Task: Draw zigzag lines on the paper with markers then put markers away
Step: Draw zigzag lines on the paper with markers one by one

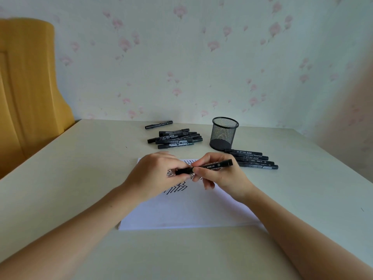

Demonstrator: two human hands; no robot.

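Over the zigzag-marked white paper sheet point(187, 209), the left hand point(155, 174) pinches the cap end and the right hand point(218, 174) grips the barrel of a black marker point(203, 167), seemingly capping or uncapping; a straight pull or push comes next.

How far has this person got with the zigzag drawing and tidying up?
Partly through. Done: several black zigzag lines already sit on the paper. In hand: the left hand and right hand both grip one marker above the sheet, at its cap end. Left: the mesh pen cup looks empty, and the marker pile and marker row lie on the table, not put away.
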